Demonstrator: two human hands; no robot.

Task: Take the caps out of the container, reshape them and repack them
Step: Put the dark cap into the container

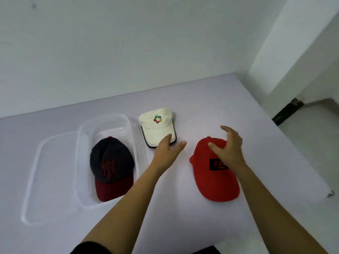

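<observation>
A clear plastic container (83,180) stands at the left of the table with a dark grey cap (111,165) with a maroon brim lying inside it. A white cap (156,126) with a coloured logo lies on the table just right of the container. A red cap (211,180) lies further right, brim toward me. My left hand (167,151) hovers open between the white and red caps, its fingertips over the white cap's brim. My right hand (228,149) is open above the red cap's crown, fingers spread; whether it touches the cap I cannot tell.
The container's clear lid (38,180) lies flat on the table left of the container. The pale table (256,116) meets a white wall at the back. Its right edge drops to the floor, where a dark object (286,112) stands.
</observation>
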